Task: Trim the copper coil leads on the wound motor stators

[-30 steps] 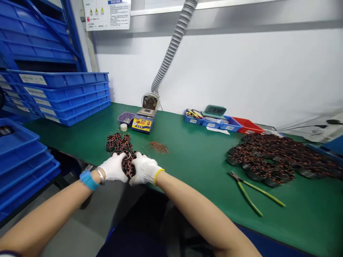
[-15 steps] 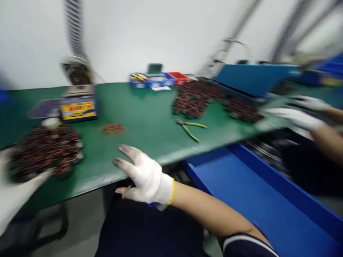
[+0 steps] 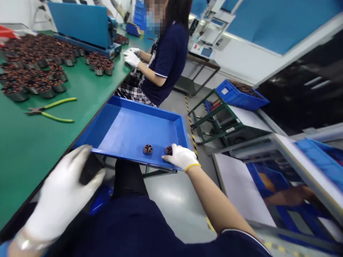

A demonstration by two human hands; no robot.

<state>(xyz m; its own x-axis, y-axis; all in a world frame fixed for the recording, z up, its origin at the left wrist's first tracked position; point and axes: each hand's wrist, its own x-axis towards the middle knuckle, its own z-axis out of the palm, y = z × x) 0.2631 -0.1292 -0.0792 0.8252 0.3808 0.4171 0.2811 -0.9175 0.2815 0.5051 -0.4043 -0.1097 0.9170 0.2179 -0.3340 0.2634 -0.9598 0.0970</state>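
Note:
My right hand [image 3: 182, 157], in a white glove with a yellow cuff, is closed around a copper-wound motor stator [image 3: 168, 150] in the near right corner of the blue tray [image 3: 139, 123]. A second stator [image 3: 147, 149] stands upright just left of it on the tray floor. At the lower left, my gloved left hand [image 3: 64, 189] hovers by the bench edge. Its thumb and fingers are apart, and nothing shows between them.
Green-handled cutters [image 3: 40, 111] lie on the green bench [image 3: 24, 150] before many massed stators [image 3: 40, 60]. Behind stands a blue machine [image 3: 80, 25]. A co-worker [image 3: 171, 53] sits beyond the tray. To the right are a green-framed cart [image 3: 227, 117] and a shelf rack [image 3: 241, 185].
The view has swung right, bringing the whole tray into sight. My right hand went from empty and spread near the bench edge to gripping a stator in the tray. My left hand has left the stator pile.

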